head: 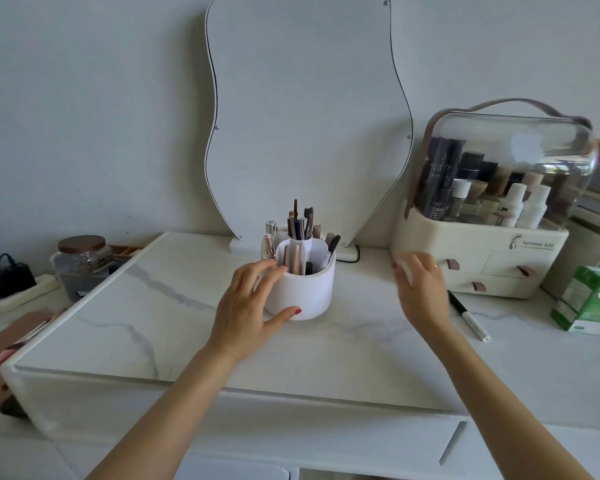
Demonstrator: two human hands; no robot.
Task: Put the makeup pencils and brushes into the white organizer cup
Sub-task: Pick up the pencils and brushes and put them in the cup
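Both forearms reach in from the near edge over the marbled white tabletop (118, 317). Left hand (253, 303) rests against the near-left side of the white organizer cup (303, 289), thumb low on the wall, fingers (274, 271) spread open near the rim; it cups the wall loosely, not clamped. Right hand (418, 289) hovers well right of the cup, just in front of the cream drawer organizer (478, 268). Its fingers look loosely open and somewhat blurred; nothing seen held.

Cup stands mid-tabletop, in front of the wavy mirror (305, 116). Its compartments already hold several pencils and brushes (300, 230), upright or slightly leaning.

One pen-like stick (468, 315), dark cap and white barrel, lies flat on the tabletop just right of the right hand, near the drawer organizer. Cannot tell whether it is a makeup pencil or a marker.

Judgement: task mostly done; most items appear loaded. Step in hand looks like steadying the cup while the right hand goes for a remaining item. Next move would call for the right hand to pinch the stick, lift it, and drop it tip-down into a free compartment while the left keeps the cup from tipping.
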